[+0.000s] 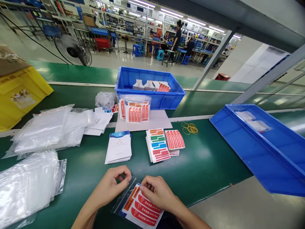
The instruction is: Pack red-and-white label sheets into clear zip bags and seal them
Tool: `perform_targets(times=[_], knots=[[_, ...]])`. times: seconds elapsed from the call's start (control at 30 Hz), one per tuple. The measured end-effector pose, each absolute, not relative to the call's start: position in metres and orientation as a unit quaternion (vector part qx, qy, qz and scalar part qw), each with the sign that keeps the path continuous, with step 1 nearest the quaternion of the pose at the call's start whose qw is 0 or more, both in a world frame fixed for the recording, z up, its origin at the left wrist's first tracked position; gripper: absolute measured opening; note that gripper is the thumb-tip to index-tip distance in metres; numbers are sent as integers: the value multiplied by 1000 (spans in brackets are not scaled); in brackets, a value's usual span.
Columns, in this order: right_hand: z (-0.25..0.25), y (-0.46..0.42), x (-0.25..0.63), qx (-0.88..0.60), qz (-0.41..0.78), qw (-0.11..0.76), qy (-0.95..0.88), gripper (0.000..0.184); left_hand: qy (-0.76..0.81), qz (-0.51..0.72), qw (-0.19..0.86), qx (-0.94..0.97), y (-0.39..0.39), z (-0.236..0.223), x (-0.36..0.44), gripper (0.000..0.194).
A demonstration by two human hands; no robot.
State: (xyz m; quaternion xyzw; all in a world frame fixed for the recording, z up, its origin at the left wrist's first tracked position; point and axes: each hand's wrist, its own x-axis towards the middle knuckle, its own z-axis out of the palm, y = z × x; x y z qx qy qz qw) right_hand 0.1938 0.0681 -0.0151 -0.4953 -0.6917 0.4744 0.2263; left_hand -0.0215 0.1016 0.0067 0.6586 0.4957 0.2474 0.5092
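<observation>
A clear zip bag [120, 201] with red and orange label sheets [145, 208] inside lies tilted at the table's near edge. My right hand [156, 192] grips its upper right side, thumb on top and fingers curled. At the bag's upper corner, my left hand [116, 183] pinches thumb and forefinger together on the bag's edge. Beyond my hands stand a stack of white and blue booklets [118, 149], a stack of multicoloured label sheets [157, 144] and a stack of red labels [174, 140].
Clear plastic bags [28, 187] pile up at left, near a yellow crate [21, 98]. Filled bags [135, 111] lean against a blue bin [150, 79]. Yellow rubber bands [190, 128] lie right of the labels. Another blue bin [257, 149] sits tilted at right. A fan [73, 51] stands behind.
</observation>
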Motion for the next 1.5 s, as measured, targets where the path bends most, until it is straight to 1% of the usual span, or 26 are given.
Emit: perform_targets(times=[0.1, 0.23, 0.3, 0.43, 0.57, 0.63, 0.7, 0.73, 0.8, 0.83, 0.87, 0.93, 0.97, 1.03, 1.07, 1.1, 1.13, 1.17, 1.27, 1.3, 1.33, 1.43, 1.5], knots=[[-16, 68, 195, -499, 485, 237, -678, 16, 521, 297, 517, 611, 104, 7, -26, 17], [-16, 69, 194, -500, 490, 246, -671, 16, 480, 221, 533, 661, 103, 8, -19, 15], [-16, 69, 194, -500, 491, 249, -669, 16, 467, 195, 524, 685, 100, 9, -14, 20], [-17, 67, 193, -500, 496, 246, -666, 15, 457, 194, 506, 706, 97, 9, -11, 23], [-13, 68, 192, -481, 519, 238, -665, 14, 447, 219, 501, 708, 97, 10, -15, 26], [-4, 79, 191, -459, 535, 238, -668, 13, 466, 275, 505, 673, 98, 10, -23, 23], [9, 106, 189, -444, 526, 258, -678, 15, 512, 394, 485, 589, 102, 8, -35, 20], [17, 125, 188, -446, 501, 277, -688, 17, 534, 467, 462, 532, 104, 6, -42, 22], [34, 174, 183, -462, 398, 326, -722, 23, 557, 587, 408, 422, 109, 3, -56, 25], [42, 202, 181, -490, 328, 342, -732, 28, 562, 622, 387, 384, 111, 1, -61, 26], [49, 229, 178, -503, 293, 355, -731, 34, 567, 638, 374, 363, 112, 0, -64, 26], [56, 276, 172, -520, 238, 371, -732, 44, 589, 627, 358, 364, 115, -2, -67, 29], [56, 294, 168, -537, 183, 355, -743, 58, 602, 611, 349, 377, 115, -2, -67, 30], [47, 318, 157, -556, 23, 230, -799, 86, 620, 571, 339, 417, 114, -2, -65, 32], [39, 325, 150, -544, -19, 184, -818, 96, 623, 554, 337, 437, 114, -2, -63, 32], [31, 329, 144, -527, -44, 146, -836, 102, 623, 541, 336, 454, 113, -2, -62, 32], [22, 332, 137, -506, -50, 124, -852, 103, 622, 531, 335, 468, 113, -1, -62, 32], [14, 335, 130, -488, -50, 111, -864, 99, 622, 523, 334, 478, 113, -1, -61, 32], [4, 346, 116, -459, -64, 79, -883, 69, 621, 509, 328, 497, 112, 2, -60, 32], [6, 351, 113, -457, -69, 75, -884, 62, 620, 506, 326, 503, 112, 3, -60, 32], [10, 356, 111, -457, -72, 73, -883, 59, 621, 504, 323, 506, 112, 4, -59, 32], [25, 359, 105, -469, -70, 64, -878, 62, 626, 504, 319, 501, 111, 7, -56, 31], [33, 346, 100, -474, -55, 50, -878, 74, 628, 512, 322, 490, 111, 7, -55, 31]])
